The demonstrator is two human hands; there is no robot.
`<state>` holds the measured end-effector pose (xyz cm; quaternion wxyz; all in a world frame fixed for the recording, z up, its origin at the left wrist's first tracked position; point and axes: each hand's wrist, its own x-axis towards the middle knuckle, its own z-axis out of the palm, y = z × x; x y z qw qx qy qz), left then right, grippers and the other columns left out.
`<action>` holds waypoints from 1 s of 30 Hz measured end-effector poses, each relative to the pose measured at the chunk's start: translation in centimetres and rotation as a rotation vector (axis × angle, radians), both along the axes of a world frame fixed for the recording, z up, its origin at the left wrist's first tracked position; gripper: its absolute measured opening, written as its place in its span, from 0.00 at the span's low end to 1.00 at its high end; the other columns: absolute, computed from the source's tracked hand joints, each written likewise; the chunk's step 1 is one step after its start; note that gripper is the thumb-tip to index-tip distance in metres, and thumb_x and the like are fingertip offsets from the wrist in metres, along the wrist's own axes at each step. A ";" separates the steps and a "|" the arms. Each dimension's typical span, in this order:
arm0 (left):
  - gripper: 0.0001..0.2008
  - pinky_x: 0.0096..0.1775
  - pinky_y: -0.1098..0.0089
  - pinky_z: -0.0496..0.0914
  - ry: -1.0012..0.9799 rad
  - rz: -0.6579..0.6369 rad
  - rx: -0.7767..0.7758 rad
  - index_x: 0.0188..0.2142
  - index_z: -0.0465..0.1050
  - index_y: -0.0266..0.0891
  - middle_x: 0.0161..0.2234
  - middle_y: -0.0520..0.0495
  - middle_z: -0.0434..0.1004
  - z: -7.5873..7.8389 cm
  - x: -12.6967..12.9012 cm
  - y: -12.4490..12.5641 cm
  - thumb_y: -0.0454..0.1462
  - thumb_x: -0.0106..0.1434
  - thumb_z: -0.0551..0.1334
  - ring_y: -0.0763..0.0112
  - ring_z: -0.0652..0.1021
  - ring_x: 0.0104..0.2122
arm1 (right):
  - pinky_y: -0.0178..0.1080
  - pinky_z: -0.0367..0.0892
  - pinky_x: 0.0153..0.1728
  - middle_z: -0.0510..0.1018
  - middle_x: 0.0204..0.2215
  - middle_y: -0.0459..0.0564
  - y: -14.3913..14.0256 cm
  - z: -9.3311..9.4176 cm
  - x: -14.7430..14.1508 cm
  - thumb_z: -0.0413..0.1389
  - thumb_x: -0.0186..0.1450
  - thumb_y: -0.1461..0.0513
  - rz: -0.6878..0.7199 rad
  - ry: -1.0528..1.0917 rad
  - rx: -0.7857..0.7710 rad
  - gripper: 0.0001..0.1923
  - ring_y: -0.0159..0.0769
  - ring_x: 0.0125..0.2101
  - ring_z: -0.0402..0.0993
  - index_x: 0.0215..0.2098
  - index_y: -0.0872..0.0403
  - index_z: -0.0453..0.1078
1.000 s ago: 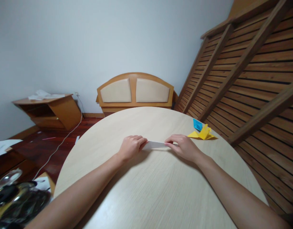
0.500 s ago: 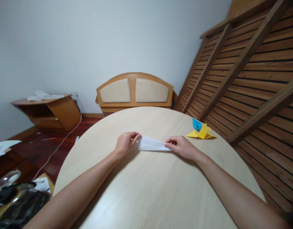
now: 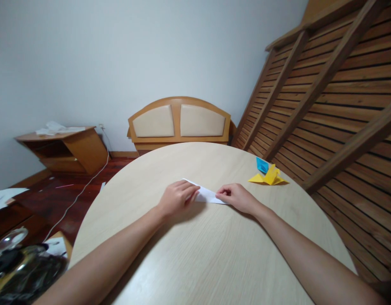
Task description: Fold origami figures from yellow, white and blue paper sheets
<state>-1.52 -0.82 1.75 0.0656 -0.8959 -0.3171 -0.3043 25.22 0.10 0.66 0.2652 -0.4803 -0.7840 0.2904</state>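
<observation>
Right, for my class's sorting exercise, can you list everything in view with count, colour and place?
Wall: one, pale blue, background
Floor: one, dark red, left
Table: one, pale wood, centre
White paper: one, white, folded, mid-table
Yellow paper figure: one, yellow, table's far right
Blue paper figure: one, blue, just behind the yellow
Headboard: one, brown with cream panels, beyond table
Slatted frame: one, brown, right side
Cabinet: one, brown, left
White material: count unclear, white, atop cabinet
Cord: one, white, floor
Thin pink item: one, pink, floor
Loose papers: count unclear, white, left edge
Clutter: count unclear, mostly dark, lower left
Left hand: one, at the paper's left
Right hand: one, at the paper's right
</observation>
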 end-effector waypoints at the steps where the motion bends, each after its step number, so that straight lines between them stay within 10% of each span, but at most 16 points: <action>1: 0.15 0.46 0.63 0.73 0.066 -0.066 -0.034 0.48 0.75 0.39 0.45 0.42 0.82 -0.1 0.7 -0.5 0.39 0.72 0.51 0.63 0.80 0.44 | 0.34 0.62 0.28 0.82 0.28 0.50 0.0 0.0 -0.2 0.58 0.64 0.53 -0.002 0.002 0.009 0.16 0.37 0.28 0.74 0.35 0.57 0.80; 15: 0.37 0.67 0.52 0.45 0.388 -0.064 -0.502 0.71 0.45 0.37 0.71 0.37 0.40 -1.6 1.0 -1.2 0.56 0.71 0.43 0.53 0.46 0.70 | 0.36 0.64 0.34 0.84 0.34 0.52 -0.1 0.4 -0.8 0.55 0.68 0.57 0.052 -0.162 0.147 0.14 0.39 0.33 0.77 0.39 0.53 0.81; 30: 0.35 0.65 0.52 0.53 0.438 0.324 -0.433 0.68 0.49 0.24 0.68 0.26 0.48 -1.9 0.4 -0.8 0.50 0.73 0.43 0.48 0.52 0.68 | 0.37 0.65 0.38 0.83 0.42 0.51 -0.8 0.9 -0.8 0.54 0.66 0.63 0.102 -0.207 0.168 0.17 0.39 0.37 0.76 0.51 0.49 0.78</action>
